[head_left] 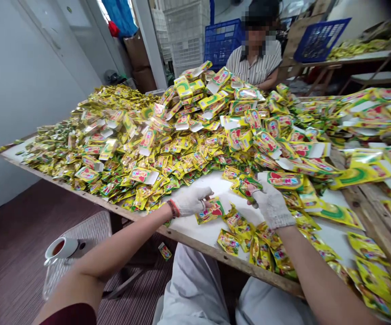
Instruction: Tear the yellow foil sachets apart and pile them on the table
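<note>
My left hand (189, 201), in a white fingerless glove, pinches the near end of a small flat yellow packet (212, 212) with a red print, low over the white tabletop (185, 222). To the right, my right hand (272, 202), gloved alike, has its fingers closed round a few green and yellow sachets (249, 187); their exact number is hidden. Loose yellow sachets (239, 223) lie between and below my hands. Just beyond the right hand is a yellow carton (285, 179) with "TWINS" lettering.
A big heap of sachets (134, 189) and open-ended cartons (216, 101) covers the table's far side. A wooden strip (368, 207) crosses at right. Opposite sits a person (254, 65). Blue crates (221, 43) stand behind. At left, a cup (61, 249) rests on a stool (94, 225).
</note>
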A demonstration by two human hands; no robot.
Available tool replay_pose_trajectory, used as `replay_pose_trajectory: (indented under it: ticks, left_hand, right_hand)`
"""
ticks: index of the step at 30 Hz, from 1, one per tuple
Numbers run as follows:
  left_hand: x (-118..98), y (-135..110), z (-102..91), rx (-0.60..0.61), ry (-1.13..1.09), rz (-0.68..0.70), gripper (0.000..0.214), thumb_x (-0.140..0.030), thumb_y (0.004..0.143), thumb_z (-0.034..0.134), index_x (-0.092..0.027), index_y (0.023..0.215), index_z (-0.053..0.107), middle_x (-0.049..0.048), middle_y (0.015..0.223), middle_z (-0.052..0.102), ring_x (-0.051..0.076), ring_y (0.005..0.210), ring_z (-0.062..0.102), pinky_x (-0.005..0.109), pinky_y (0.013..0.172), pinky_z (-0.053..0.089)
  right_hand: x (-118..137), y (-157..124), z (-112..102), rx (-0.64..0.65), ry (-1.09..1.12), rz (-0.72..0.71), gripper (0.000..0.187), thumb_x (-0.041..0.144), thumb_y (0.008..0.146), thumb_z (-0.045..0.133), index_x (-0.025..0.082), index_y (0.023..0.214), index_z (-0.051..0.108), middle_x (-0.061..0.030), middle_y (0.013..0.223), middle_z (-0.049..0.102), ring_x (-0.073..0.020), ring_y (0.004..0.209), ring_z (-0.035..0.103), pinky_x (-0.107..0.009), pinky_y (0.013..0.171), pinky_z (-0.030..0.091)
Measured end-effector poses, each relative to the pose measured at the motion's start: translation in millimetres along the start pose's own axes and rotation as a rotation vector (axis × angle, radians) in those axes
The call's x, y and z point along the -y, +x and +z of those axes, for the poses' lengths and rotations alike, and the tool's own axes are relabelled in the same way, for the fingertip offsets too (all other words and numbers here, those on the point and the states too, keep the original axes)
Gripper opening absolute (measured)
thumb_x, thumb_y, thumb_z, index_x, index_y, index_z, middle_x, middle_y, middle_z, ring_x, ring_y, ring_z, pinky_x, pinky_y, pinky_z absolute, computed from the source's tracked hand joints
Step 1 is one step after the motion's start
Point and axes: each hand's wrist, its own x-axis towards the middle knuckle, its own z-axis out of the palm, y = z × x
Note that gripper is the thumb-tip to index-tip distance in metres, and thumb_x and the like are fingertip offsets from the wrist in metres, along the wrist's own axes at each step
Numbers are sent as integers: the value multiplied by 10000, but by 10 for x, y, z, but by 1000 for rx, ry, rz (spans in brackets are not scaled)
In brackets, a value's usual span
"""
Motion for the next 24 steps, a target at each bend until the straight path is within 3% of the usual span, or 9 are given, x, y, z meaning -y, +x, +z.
replay_pose_trajectory:
  ticks: [4,6,10,14,19,22,24]
  left_hand:
    - [-312,153,230,-129,305,-76,700,-584,710,692,-159,1240,527,147,1134,610,319,1012,593,424,861,472]
    - [-377,127,322,-124,364,-121,786,-547,679,725,-136,1298,468,155,1114,605,325,969,598,441,835,475]
    - [-360,128,395,-198,334,-152,528,-404,753,664,-172,1202,510,113,1106,574,281,964,577,388,797,477]
    - [-320,272,347,-321,295,-75,469,-376,734,666,-194,1142,527,88,1096,537,258,988,537,365,814,463]
    - [-334,454,265,-190,327,151,415,-284,729,620,-219,1133,551,66,1053,546,234,912,535,353,761,443]
    - [-332,518,267,-102,264,232,328,-259,726,608,-213,1049,579,64,1043,550,220,903,538,335,749,444]
    - [-319,533,301,-111,184,194,322,-258,718,616,-209,1035,588,64,1037,550,216,903,539,327,753,448]
  right_hand:
    - [10,22,-43,-115,-208,-41,385,417,804,564,171,1098,595,-20,707,662,-139,463,548,-274,496,457]
    - [7,-1,12,-132,-273,-59,389,407,820,540,166,1120,598,-29,717,673,-146,486,558,-284,549,472]
    - [-7,-52,120,-62,-374,-172,332,395,847,511,170,1058,633,-57,802,699,-174,640,620,-289,643,484]
    - [25,-28,7,51,-470,-234,303,368,836,542,170,1018,682,-67,880,714,-191,777,641,-280,698,483]
    - [42,6,-170,240,-563,-326,230,316,830,567,212,955,728,-43,906,717,-184,839,634,-275,770,471]
    - [-8,-7,-122,169,-693,-434,206,290,842,554,199,915,723,-68,908,704,-201,879,614,-299,818,452]
    - [-32,-11,-81,95,-697,-450,219,270,841,554,190,975,708,-79,954,700,-203,908,605,-299,836,439]
